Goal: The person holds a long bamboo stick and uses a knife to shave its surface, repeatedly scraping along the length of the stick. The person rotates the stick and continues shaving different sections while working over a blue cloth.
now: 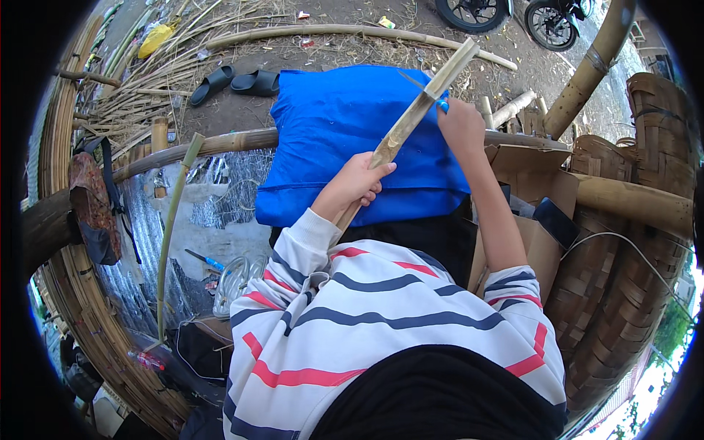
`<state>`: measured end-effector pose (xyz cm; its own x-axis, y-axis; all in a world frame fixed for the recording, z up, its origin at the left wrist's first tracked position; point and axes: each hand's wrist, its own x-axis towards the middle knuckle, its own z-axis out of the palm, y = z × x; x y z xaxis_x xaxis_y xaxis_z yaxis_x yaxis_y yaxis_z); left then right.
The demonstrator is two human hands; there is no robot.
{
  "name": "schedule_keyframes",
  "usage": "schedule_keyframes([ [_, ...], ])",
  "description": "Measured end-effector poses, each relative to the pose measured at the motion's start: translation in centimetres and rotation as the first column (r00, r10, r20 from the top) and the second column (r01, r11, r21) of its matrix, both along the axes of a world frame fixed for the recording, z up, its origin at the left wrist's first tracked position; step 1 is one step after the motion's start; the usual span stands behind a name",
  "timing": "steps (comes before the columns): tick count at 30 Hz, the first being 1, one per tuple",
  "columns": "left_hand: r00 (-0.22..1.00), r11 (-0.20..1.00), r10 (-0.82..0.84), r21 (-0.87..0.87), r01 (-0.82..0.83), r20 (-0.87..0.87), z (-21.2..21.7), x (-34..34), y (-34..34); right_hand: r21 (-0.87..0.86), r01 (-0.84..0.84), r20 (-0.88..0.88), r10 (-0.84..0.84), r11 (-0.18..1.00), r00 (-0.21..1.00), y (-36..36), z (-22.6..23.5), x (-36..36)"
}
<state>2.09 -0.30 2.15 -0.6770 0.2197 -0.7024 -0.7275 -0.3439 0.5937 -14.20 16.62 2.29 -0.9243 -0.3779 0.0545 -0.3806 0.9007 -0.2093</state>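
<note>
Bamboo strip (411,117), pale and split along its length, is held slanting upward and away from the body, its lower end near the chest and its upper end pointing toward the top of the view. It is gripped low down by the left hand (357,183), whose fingers are wrapped closed around the strip just above the striped sleeve (308,242). Farther up, the right hand (460,125) is clenched around the blue handle (443,105) of a knife, and the thin blade (412,81) is laid against the strip near its upper part; whether the edge has bitten into the wood cannot be told from this angle, though it appears to touch. Both forearms are raised over a bright blue cushion (345,139), which is spread across the lap and rests against a thick bamboo pole (220,144) running across the scene.

An open cardboard box (532,172) is placed just beside the right arm, and woven bamboo baskets (631,242) are stacked beyond it. A thin green bamboo stick (170,227) is leaned upright on the left, near a silvery sheet (235,183) on the ground. A pair of black sandals (233,79) is set on the bare earth beyond the cushion, with loose bamboo slivers (139,95) heaped to their left and a long pole (330,31) laid behind. Two tyres (513,15) are seen at the top edge.
</note>
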Motion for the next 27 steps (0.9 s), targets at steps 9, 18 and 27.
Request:
schedule_keyframes([
  [9, 0.997, 0.998, -0.052, 0.022, 0.051, 0.061, -1.3, -1.2, 1.2, 0.158, -0.004, 0.055, -0.005, 0.987, 0.998, 3.1, -4.2, -4.8],
  [18, 0.998, 0.932, -0.056, -0.359, 0.049, -0.011, -1.0, -2.1, 2.4, 0.039, 0.231, 0.131, -0.234, 0.972, 0.963, 0.9, -7.1, -6.3],
  [27, 0.999, 0.930, -0.044, -0.364, 0.047, 0.017, -0.9, -1.7, 2.3, 0.050, 0.407, 0.150, -0.409, 0.912, 0.900, 4.9, -9.2, -13.2],
])
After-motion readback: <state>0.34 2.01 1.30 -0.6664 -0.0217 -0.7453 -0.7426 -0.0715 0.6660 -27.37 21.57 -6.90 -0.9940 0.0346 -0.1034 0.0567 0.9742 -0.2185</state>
